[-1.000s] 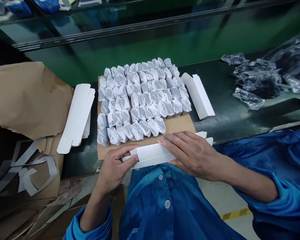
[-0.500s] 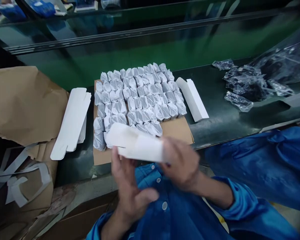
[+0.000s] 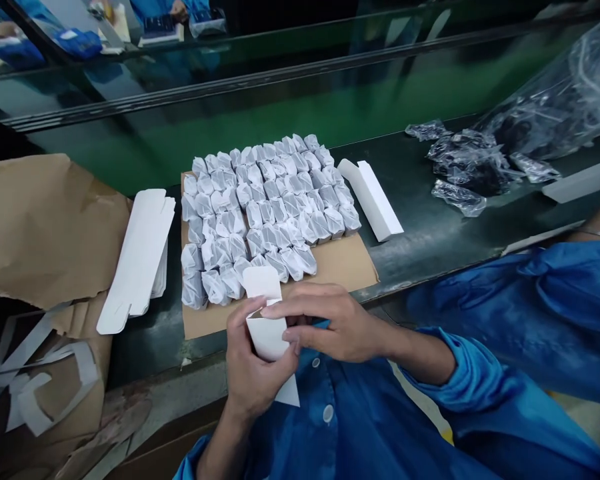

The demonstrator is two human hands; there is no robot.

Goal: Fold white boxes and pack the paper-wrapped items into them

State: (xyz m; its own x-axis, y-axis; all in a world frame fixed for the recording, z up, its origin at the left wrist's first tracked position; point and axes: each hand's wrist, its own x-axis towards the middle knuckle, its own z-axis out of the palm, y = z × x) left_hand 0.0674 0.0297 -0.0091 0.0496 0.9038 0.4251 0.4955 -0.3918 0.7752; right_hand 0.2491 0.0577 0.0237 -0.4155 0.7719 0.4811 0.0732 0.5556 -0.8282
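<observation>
Observation, clock bearings taken from the held carton, 12 o'clock pointing away from the wearer. One white paperboard carton (image 3: pixel 266 331) is in the person's hands, above the near edge of a brown corrugated sheet (image 3: pixel 347 265) and in front of the blue work coat (image 3: pixel 330 427). It is a partly opened, tilted sleeve with a tuck flap standing up at its far end and a pointed corner showing below the hands. The left hand (image 3: pixel 257 363) is grasping its lower part with curled fingers; the right hand (image 3: pixel 330 327) lies across it, fingers closed on the upper part. At 12 o'clock the sheet bears several dozen white-paper-wrapped bundles (image 3: pixel 260 213) in tight rows, too many to count exactly. One flat white carton blank (image 3: pixel 373 200) lies at 1 o'clock on the dark green bench (image 3: pixel 430 233); one stack of white carton blanks (image 3: pixel 137 260) lies at 10 o'clock, beside torn brown kraft paper (image 3: pixel 45 227) at 9 o'clock. A heap of clear plastic bags (image 3: pixel 500 140) sits at 2 o'clock. White paperboard offcuts (image 3: pixel 50 390) lie at 8 o'clock. One other forearm with a thin bangle (image 3: pixel 597 227) shows at 3 o'clock, at the frame edge.
</observation>
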